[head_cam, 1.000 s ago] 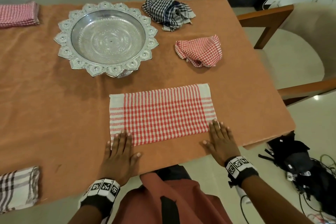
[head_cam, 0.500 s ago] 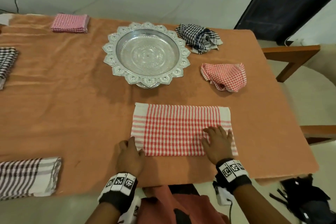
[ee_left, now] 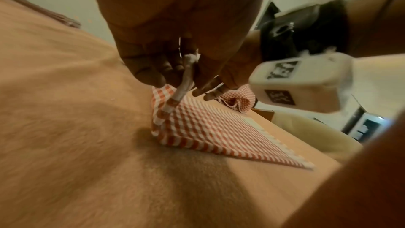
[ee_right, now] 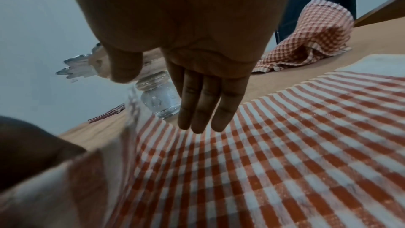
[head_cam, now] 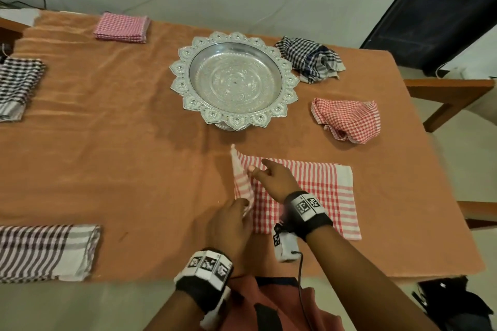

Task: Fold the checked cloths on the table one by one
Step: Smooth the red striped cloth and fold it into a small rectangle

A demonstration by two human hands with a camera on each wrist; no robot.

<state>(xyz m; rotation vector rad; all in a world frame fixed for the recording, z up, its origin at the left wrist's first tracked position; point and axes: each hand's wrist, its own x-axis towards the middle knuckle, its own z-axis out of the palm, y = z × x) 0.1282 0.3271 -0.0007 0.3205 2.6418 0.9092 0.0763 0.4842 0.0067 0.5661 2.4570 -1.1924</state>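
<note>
A red-and-white checked cloth (head_cam: 317, 191) lies folded in a strip near the table's front edge. My left hand (head_cam: 246, 208) pinches its near-left corner (ee_left: 186, 75) and holds it off the table, so the left edge stands up in a ridge. My right hand (head_cam: 258, 169) reaches across the cloth to that raised left edge. Its fingers (ee_right: 201, 110) are straight and together just above the cloth (ee_right: 263, 145), thumb apart, holding nothing. A crumpled red checked cloth (head_cam: 347, 118) and a crumpled navy checked cloth (head_cam: 309, 62) lie at the far right.
A silver pedestal bowl (head_cam: 234, 80) stands just beyond the cloth. Folded cloths lie at the far left (head_cam: 121, 27), the left edge (head_cam: 16, 86) and the near left (head_cam: 45, 250). A wooden chair (head_cam: 451, 91) stands to the right of the orange table cover (head_cam: 107, 156).
My left hand went from lying flat beside the cloth to pinching and lifting its near-left corner. My right hand moved from the cloth's right part across to its left edge.
</note>
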